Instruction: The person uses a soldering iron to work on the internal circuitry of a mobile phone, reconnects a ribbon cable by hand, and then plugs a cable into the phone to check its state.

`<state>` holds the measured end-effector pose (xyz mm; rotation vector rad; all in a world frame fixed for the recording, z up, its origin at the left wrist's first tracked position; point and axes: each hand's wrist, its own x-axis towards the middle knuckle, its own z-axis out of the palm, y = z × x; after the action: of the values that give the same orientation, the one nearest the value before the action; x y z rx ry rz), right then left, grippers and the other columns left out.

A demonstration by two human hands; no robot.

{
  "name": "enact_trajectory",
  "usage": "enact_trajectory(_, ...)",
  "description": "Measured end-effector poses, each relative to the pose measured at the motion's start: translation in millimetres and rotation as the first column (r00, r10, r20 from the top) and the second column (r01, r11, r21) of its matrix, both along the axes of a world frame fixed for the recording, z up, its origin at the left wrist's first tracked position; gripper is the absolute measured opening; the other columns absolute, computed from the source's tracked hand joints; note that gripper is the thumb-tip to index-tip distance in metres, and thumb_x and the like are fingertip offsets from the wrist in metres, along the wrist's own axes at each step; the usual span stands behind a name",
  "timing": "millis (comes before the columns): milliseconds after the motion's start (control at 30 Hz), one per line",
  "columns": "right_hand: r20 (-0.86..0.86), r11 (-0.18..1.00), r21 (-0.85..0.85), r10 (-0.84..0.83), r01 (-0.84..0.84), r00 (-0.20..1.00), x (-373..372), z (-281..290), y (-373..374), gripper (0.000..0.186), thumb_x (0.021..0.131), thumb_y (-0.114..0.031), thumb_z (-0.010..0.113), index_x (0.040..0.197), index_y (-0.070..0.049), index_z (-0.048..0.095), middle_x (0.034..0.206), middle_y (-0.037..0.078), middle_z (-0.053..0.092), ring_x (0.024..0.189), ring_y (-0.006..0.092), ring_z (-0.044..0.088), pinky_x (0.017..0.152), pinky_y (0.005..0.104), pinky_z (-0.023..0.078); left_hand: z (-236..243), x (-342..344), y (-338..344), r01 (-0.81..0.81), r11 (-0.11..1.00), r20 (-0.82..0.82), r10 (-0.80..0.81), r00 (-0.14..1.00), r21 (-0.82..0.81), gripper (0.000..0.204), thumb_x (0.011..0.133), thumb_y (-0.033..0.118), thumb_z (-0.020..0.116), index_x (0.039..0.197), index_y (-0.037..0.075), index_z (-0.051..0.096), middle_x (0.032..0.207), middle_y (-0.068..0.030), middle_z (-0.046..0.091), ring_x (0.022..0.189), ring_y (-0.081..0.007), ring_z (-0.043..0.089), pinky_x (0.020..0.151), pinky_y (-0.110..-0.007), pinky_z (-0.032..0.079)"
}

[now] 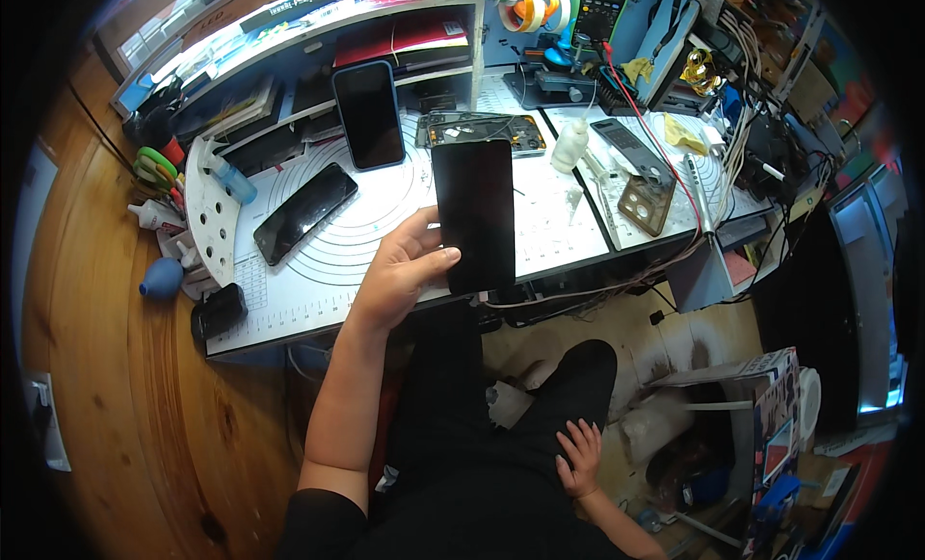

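In my left hand (403,271) is a black smartphone (475,213), held upright by its lower left edge with the thumb across its front. Its screen is dark. My right hand (580,458) rests on my right thigh, fingers stretched out, holding nothing. Beyond the held phone lies an opened phone (482,131) with its inner parts showing. Left of that, a blue-edged phone (369,115) leans at the back of the desk. Another black phone (306,213) with a glossy screen lies slantwise on the white ruled mat (376,234).
A white bottle (570,146), a brown phone case (646,204) and a grey phone part (626,148) lie to the right, near a red cable (679,175). A multimeter (603,9) stands behind. At left are a blue air blower (162,279) and a black object (220,312).
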<state>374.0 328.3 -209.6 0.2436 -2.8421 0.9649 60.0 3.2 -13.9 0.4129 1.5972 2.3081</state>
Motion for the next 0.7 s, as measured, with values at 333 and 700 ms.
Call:
enact_trajectory(333, -0.020, 1.000, 0.017, -0.003, 0.004, 1.000, 2.1, 2.6, -2.4, 0.044, 0.082, -0.025, 0.062, 0.123, -0.008, 0.069, 0.142, 0.014, 0.056, 0.138, 0.0381, 0.044, 0.116, 0.0576, 0.025, 2.6, 1.3, 4.5, -0.040, 0.998, 0.067, 0.037, 0.997, 0.053, 0.048, 0.091, 0.003, 0.063, 0.137, 0.001, 0.050, 0.108, -0.0090, 0.070, 0.087, -0.0100, 0.065, 0.070, -0.023, 0.047)
enact_trajectory(700, -0.023, 0.999, 0.038, 0.007, -0.006, 1.000, 3.6, -0.2, -1.3, 0.045, 0.081, -0.024, 0.062, 0.123, -0.008, 0.069, 0.142, 0.013, 0.057, 0.138, 0.0375, 0.044, 0.117, 0.0579, 0.025, -3.0, -2.0, -3.3, 0.006, 1.000, 0.041, -0.007, 0.999, 0.025, 0.056, 0.091, 0.005, 0.063, 0.143, -0.002, 0.044, 0.117, -0.0158, 0.067, 0.101, -0.0191, 0.068, 0.084, -0.031, 0.058)
